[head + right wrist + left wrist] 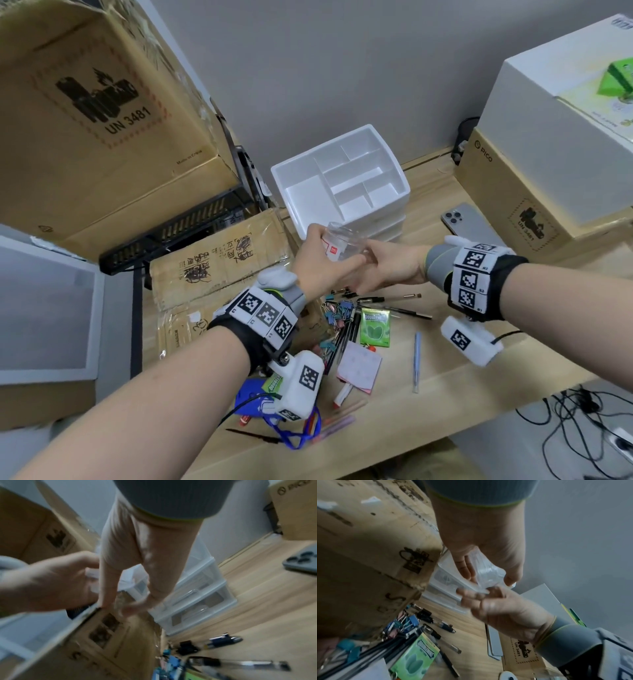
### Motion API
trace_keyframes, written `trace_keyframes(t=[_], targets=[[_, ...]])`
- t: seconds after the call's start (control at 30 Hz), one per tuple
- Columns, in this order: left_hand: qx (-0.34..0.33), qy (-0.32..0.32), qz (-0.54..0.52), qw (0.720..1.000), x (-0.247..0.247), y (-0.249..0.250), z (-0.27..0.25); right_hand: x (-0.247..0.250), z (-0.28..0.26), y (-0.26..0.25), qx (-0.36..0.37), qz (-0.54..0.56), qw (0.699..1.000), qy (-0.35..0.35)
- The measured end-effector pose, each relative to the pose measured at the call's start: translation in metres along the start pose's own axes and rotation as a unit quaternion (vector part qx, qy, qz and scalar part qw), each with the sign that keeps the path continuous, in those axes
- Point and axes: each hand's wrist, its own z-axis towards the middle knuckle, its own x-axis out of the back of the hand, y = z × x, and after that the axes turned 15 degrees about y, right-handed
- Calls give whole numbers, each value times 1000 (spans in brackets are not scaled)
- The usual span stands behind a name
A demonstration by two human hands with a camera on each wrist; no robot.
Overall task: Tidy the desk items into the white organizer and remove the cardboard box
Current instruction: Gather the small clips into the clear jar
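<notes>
My left hand [317, 246] grips a clear plastic container [339, 236] with a red and white label, held in the air just in front of the white organizer [342, 178]. My right hand [380, 260] meets it from the right and pinches the container's near end. The left wrist view shows my left hand [488, 576] curled round the container [488, 572] and the right hand [479, 595] at its lower edge. The right wrist view is blurred. A taped, flattened cardboard box [219, 260] lies left of the organizer. Binder clips [337, 310], pens [394, 306], a green packet [375, 327] and pink notes [359, 365] lie below my hands.
A large cardboard box [96, 120] on a black rack [191, 222] towers at the left. A brown box [534, 192] with a white box [565, 102] on it stands at the right, a phone [469, 221] beside it. A blue lanyard [294, 431] lies near the desk's front edge.
</notes>
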Motion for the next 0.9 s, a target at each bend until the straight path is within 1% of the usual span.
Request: trace_keyframes(t=[0.03,0.07,0.1,0.13,0.17,0.27,0.3,0.4,0.47,0.6,0.67,0.77,0.8,0.9], targets=[[-8,-1,4,1000,3,1,1,2,5,6,-14,-85,996,16],[-10,-3,6,1000,8,1,3,1,12,15,-22,-179,983,31],[-14,-4,6,1000,12,3,3,-1,18,24,-20,-270,961,50],[-18,-2,5,1000,16,4,5,-3,23,34,-12,-339,938,66],[-16,5,7,1000,20,3,7,-10,31,42,-6,-377,923,76],[-11,19,-18,1000,28,2,5,-32,49,62,42,-407,906,112],[-8,20,-26,999,29,-1,4,-41,57,67,58,-413,902,113],[-1,9,-29,1000,33,-11,4,-65,84,82,109,-439,886,99],[0,-7,-16,1000,35,-18,4,-77,107,101,142,-468,868,79],[1,-16,-4,1000,37,-21,4,-83,161,154,117,-518,845,57],[9,-15,-10,1000,38,-22,5,-88,154,140,102,-541,833,55],[4,-15,-8,1000,39,-22,6,-86,137,117,87,-515,851,54],[2,-16,-6,1000,39,-21,7,-85,134,113,90,-513,852,60],[-2,-22,3,1000,38,-20,7,-87,132,116,87,-495,861,79]])
